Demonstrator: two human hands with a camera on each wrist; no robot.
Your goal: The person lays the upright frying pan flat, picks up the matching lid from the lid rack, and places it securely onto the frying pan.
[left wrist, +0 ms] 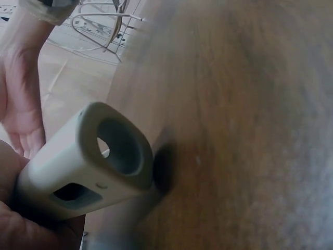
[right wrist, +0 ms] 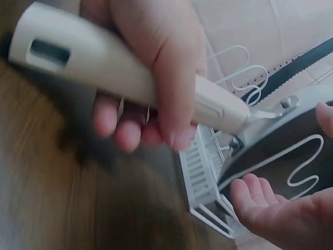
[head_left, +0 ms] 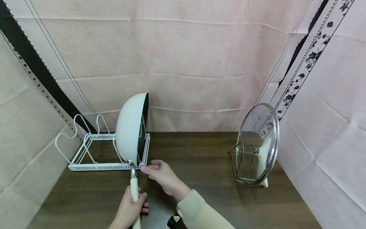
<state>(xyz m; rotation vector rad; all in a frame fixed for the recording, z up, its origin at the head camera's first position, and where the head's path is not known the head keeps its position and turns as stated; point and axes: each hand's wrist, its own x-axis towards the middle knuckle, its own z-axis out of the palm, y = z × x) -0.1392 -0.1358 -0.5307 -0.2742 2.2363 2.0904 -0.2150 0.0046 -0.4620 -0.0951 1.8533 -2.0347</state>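
A white wok-like pan (head_left: 127, 127) with a dark inside stands on its side at the right end of a white wire rack (head_left: 100, 167). Its cream handle (head_left: 134, 188) points toward the person, and my left hand (head_left: 128, 205) grips it, fingers wrapped round. The hollow handle end (left wrist: 88, 166) fills the left wrist view. By the rack's front right corner is my right hand (head_left: 164, 176), thumb and fingers apart. In the right wrist view its fingertips (right wrist: 250, 190) lie close to the pan's rim and a rack wire; whether they touch I cannot tell.
On the right, a glass lid (head_left: 276, 136) with a metal rim leans upright in a small wire stand (head_left: 238, 165). Several white wire loops (head_left: 75, 127) rise from the rack's left part. Pale cloth walls (head_left: 194, 63) enclose the brown wooden table (head_left: 208, 159) behind and at both sides.
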